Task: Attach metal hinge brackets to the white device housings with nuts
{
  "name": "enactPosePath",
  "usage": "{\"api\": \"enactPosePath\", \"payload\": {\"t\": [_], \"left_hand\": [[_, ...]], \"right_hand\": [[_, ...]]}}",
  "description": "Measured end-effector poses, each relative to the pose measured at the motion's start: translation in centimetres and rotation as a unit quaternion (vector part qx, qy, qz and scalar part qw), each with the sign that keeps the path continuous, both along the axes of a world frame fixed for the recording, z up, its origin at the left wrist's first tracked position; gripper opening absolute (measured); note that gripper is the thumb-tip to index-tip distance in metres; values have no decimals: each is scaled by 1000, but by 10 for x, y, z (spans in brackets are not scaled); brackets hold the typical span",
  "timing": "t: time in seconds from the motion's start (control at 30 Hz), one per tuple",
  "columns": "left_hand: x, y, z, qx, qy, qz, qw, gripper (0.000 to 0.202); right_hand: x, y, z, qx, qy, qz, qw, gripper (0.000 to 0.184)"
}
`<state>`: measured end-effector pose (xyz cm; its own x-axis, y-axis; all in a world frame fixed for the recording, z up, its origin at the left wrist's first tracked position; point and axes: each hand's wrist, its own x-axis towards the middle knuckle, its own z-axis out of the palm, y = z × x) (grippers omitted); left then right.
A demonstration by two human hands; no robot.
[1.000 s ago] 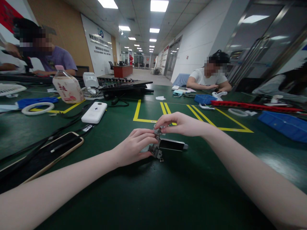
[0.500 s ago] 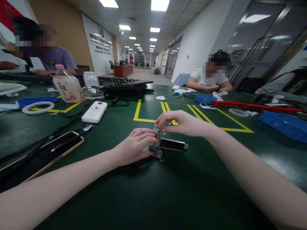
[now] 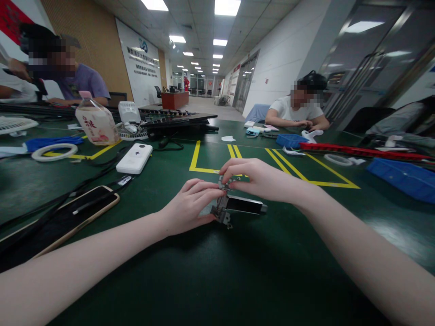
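A small metal hinge-like assembly with a dark flat bar rests on the green table in front of me. My left hand curls around its left end, fingers closed on the metal bracket. My right hand reaches over from the right and pinches the small upright metal piece at the top of the assembly with thumb and fingertips. Both hands meet over the part, and the bracket's left side is hidden under my fingers.
A phone with cables lies at the left, a white power bank beyond it, and a pink drink bottle further back. Yellow tape lines mark the table. Blue bins and a red strip lie right. Other people sit around the table.
My right hand has settled slightly lower and closer on the upright piece; my left fingers have shifted a little up toward it. The assembly stays in place.
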<state>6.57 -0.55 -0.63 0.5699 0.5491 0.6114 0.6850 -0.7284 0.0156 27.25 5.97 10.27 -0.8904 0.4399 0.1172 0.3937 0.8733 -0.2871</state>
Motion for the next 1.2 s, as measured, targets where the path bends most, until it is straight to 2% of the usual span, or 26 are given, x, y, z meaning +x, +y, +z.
{"api": "enactPosePath", "payload": {"t": [0.2,0.43,0.63,0.9,1.2], "left_hand": [[-1,0,-1,-6,-11,12,1000,49],[-1,0,0,-8,-1,3,1000,46],[-1,-1,0,4,7,7,1000,50],[-1,-2,0,-7,12,16,1000,45],[0,-1,1,-36,-2,-5,999,46]], "right_hand": [[4,4,3,-10,26,22,999,15],[8,3,9,8,34,-23,999,15],[7,-1,10,-9,33,-24,999,14],[7,-1,10,-32,3,-30,999,13],[6,-1,7,60,6,7,998,14]]}}
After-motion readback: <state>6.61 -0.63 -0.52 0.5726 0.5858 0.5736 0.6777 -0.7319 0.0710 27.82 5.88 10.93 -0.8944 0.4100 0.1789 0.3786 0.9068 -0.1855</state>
